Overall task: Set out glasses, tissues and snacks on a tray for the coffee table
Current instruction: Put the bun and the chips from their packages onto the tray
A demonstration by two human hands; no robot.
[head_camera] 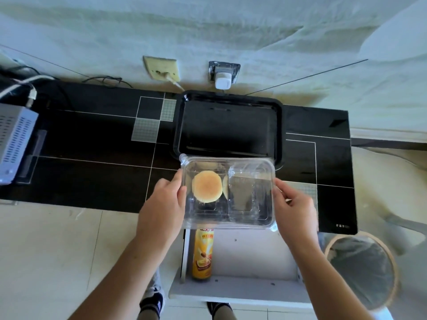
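Two hands carry the load: your left hand [165,199] and right hand [294,204] each grip a short side of the clear snack box [228,192], held above the near edge of the black tabletop [92,176]. One round cake [207,186] sits in its left half, so the box may tip that way. Beyond, touching the far edge, lies the tray [278,125]; clip its near rim and the cake could slide.
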